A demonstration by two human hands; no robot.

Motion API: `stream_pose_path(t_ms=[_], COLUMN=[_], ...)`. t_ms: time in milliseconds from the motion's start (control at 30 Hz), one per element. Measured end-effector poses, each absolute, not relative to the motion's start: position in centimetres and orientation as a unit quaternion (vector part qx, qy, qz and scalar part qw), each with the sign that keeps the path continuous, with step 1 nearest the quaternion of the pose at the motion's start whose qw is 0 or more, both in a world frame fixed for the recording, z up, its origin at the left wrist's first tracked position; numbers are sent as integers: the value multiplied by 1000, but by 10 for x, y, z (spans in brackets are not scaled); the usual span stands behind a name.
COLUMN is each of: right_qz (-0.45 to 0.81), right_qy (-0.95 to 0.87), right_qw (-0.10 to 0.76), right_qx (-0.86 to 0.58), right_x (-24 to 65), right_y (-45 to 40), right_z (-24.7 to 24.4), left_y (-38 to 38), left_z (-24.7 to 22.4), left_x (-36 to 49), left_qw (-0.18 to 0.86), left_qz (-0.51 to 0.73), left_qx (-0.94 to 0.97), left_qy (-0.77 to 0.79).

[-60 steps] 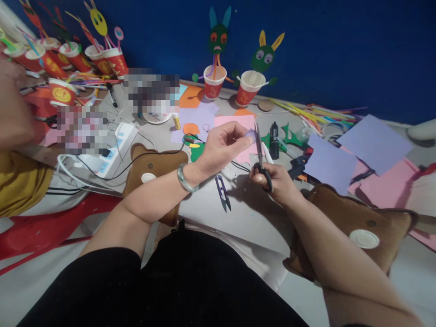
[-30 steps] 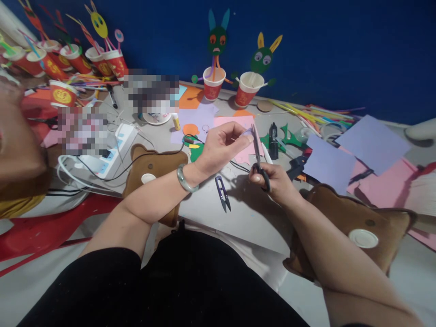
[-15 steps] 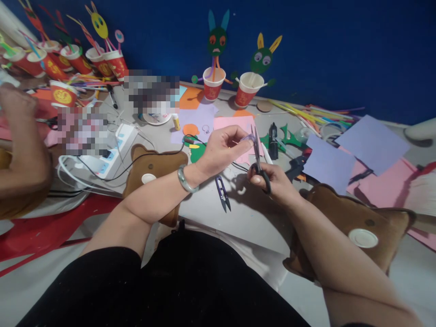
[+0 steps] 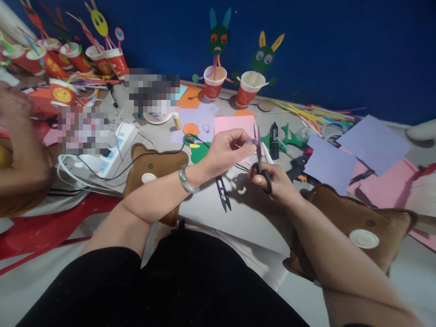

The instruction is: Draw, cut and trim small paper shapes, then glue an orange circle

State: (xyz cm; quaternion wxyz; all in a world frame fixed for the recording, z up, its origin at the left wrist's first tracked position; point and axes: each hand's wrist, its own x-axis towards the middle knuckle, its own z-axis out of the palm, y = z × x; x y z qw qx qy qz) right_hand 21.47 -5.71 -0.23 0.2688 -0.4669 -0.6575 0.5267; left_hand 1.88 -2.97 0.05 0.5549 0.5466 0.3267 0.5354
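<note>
My left hand [image 4: 229,152] pinches a small piece of purple paper [image 4: 251,141] between thumb and fingertips. In my right hand [image 4: 275,181] is a pair of black-handled scissors [image 4: 259,156], blades pointing up and slightly parted beside the paper. My right thumb and fingers are around the handles. Below my hands, thread snips [image 4: 223,194] lie on the table. Behind my left hand are green paper shapes [image 4: 199,154] and a pink sheet [image 4: 235,125]. A black marker [image 4: 274,141] lies just past the scissors.
Two red cups with paper figures [image 4: 215,84] [image 4: 250,88] stand against the blue wall. Brown cushions [image 4: 153,165] [image 4: 344,222] lie under my forearms. Purple sheets [image 4: 373,143] are at right. A power strip [image 4: 117,150] with cables and another person's arm [image 4: 23,150] are at left.
My left hand and the purple paper have shifted very slightly downward and to the right. The scissor blades sit a little differently against the paper; both hands keep their grip.
</note>
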Motion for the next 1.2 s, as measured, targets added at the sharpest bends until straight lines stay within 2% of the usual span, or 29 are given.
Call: stream_pose_path(t_ms=[1200], right_qz=[513], right_qy=[-672], right_qw=[261], right_qx=[-467], right_x=[214], right_y=[-57], right_z=[0], left_y=[-31], left_z=[0], left_x=[19], left_qw=[560], left_qz=[529], left_qx=[547], left_qy=[327])
